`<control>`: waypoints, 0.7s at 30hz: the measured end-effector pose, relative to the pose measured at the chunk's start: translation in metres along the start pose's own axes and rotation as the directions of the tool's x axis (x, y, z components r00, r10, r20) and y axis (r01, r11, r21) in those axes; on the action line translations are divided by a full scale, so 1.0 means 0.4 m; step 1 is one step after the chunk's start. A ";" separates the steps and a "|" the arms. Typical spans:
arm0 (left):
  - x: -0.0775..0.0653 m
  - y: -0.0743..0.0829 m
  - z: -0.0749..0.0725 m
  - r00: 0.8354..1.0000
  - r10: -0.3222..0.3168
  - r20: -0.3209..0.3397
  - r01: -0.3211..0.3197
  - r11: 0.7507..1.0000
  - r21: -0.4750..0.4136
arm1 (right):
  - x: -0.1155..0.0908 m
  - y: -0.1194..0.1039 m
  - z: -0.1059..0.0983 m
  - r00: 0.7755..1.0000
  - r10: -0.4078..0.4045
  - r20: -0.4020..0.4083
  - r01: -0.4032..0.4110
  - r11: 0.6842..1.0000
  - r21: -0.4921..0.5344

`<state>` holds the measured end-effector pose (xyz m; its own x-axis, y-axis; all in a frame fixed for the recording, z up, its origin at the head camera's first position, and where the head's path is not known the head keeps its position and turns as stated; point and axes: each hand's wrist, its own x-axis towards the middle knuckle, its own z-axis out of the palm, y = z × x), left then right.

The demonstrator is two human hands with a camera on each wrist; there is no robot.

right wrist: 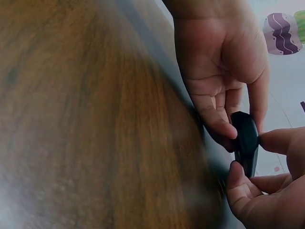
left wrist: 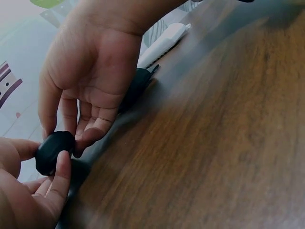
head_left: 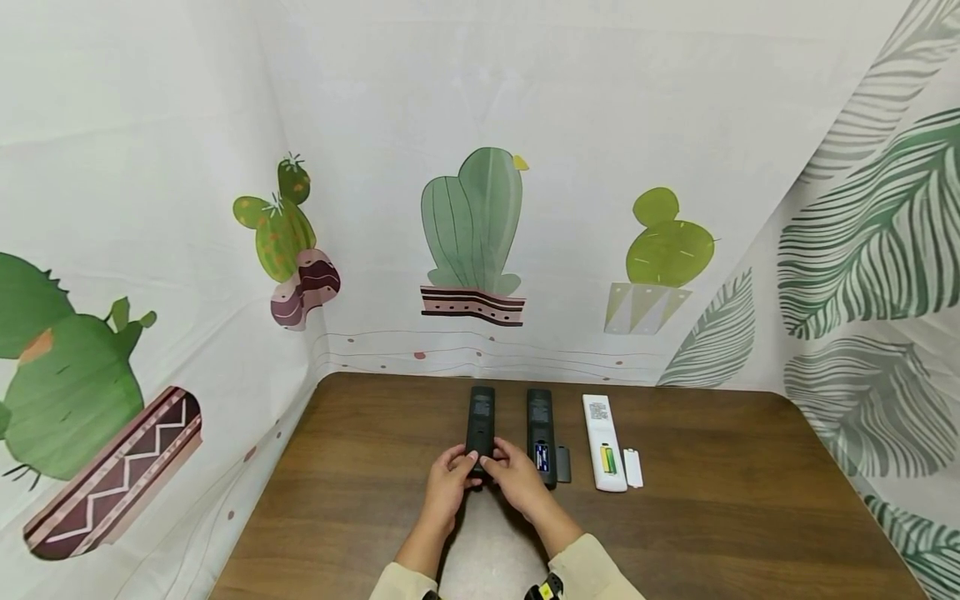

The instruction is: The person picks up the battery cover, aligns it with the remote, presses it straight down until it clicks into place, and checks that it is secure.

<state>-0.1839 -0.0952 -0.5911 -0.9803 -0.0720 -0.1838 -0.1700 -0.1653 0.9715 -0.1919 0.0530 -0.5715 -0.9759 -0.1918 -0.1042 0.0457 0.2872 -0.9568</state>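
Both hands hold a black remote control at its near end, its back facing up. My left hand grips the left side, with the thumb on top. On the right side, my right hand grips it, thumb likewise on the back. The left wrist view has the remote's near end pinched between fingers and thumbs of both hands. In the right wrist view the same end shows slightly above the table. The hands hide the lower part of its back.
Right of the hands lies a second black remote control, batteries visible in its uncovered compartment, its dark cover alongside. Farther right is a white remote control with green-yellow batteries and a white cover. A cactus-print cloth stands behind the wooden table.
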 end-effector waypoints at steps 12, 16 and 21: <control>0.002 0.008 -0.016 1.000 0.020 0.011 -0.021 0.985 0.171 | -0.003 0.003 0.001 1.000 0.007 0.005 -0.007 1.000 -0.005; 0.003 0.016 -0.022 0.998 0.059 0.009 -0.059 0.962 0.266 | -0.002 0.005 0.003 1.000 -0.002 0.001 0.002 0.999 -0.036; 0.003 0.026 -0.022 0.996 0.084 -0.015 -0.075 0.948 0.310 | -0.001 0.002 0.005 1.000 -0.028 -0.008 0.027 0.994 -0.104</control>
<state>-0.1860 -0.1055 -0.5826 -0.9895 -0.1006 -0.1036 -0.1183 0.1533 0.9811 -0.1909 0.0514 -0.5729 -0.9785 -0.1919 -0.0754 -0.0028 0.3776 -0.9260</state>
